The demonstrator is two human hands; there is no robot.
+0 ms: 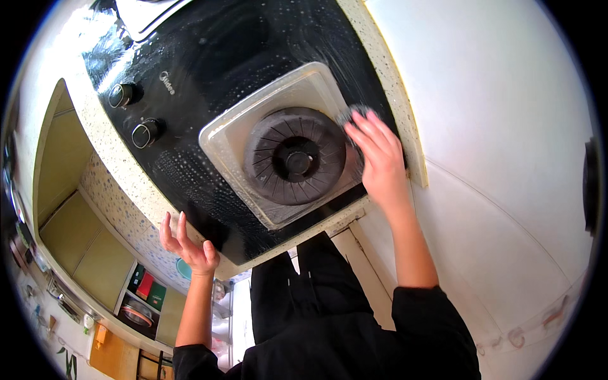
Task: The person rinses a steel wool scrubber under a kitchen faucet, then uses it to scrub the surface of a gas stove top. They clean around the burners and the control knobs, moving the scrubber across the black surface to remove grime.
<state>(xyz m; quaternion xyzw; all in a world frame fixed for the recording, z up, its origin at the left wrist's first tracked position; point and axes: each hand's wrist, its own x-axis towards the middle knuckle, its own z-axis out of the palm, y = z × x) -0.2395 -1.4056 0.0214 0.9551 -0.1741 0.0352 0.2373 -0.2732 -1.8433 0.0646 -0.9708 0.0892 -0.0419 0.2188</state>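
Note:
My right hand (384, 164) presses a grey scourer (349, 113), seemingly steel wool, against the right rim of a square metal drip tray (228, 137). The fingers are slightly blurred and cover part of the pad. Within the tray sits a round dark burner (266, 175) with radial slots and a round cap in its centre. Tray and burner rest on a wet black glass Midea cooktop (190, 185), which is marked with droplets and streaks. My left hand (192, 249), empty with its fingers apart, is at the left edge of the speckled countertop (126, 166).
Two control knobs (146, 133) stand up from the cooktop's left side. Part of another metal tray (142, 14) shows at the top. A white wall (484, 95) borders the counter on the right. At lower left are cabinets (99, 256) and a wire rack (223, 313).

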